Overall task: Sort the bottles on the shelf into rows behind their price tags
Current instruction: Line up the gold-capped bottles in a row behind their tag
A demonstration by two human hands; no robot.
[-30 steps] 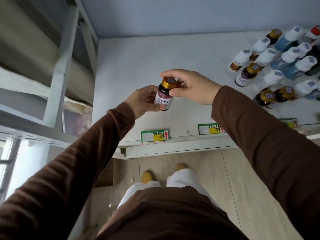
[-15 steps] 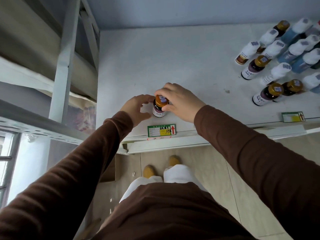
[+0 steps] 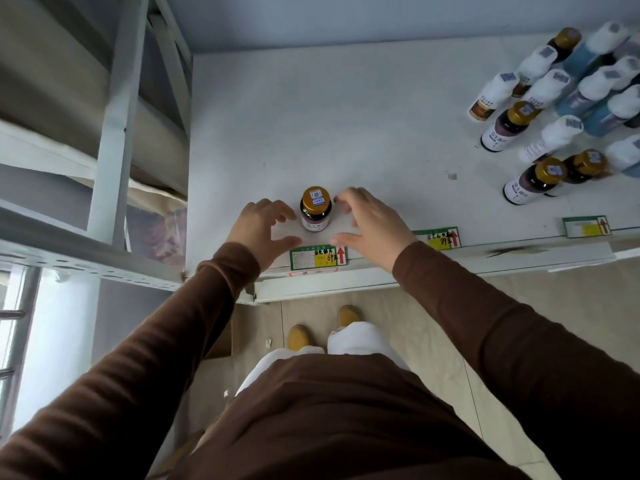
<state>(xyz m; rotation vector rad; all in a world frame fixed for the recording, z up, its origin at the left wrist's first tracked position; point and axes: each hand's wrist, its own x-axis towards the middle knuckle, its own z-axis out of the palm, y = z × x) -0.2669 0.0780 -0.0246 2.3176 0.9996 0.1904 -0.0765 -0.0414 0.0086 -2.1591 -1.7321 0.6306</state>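
Note:
A dark bottle with a gold cap (image 3: pixel 315 210) stands upright on the white shelf (image 3: pixel 346 126), just behind the leftmost green price tag (image 3: pixel 318 257). My left hand (image 3: pixel 260 226) hovers at its left, fingers loosely curved and off the glass. My right hand (image 3: pixel 370 223) hovers at its right, also apart from it and holding nothing. Several more bottles, gold-capped (image 3: pixel 509 126) and white-capped (image 3: pixel 550 138), crowd the shelf's far right.
Two more price tags sit on the shelf's front edge, one in the middle (image 3: pixel 440 239) and one at the right (image 3: pixel 586 226). A grey metal rack upright (image 3: pixel 114 112) rises at the left. My feet (image 3: pixel 323 329) stand on the tan floor below.
The gold-capped bottle went from held in the air to standing on the shelf behind the left tag. Both hands have let go of it and drawn slightly apart.

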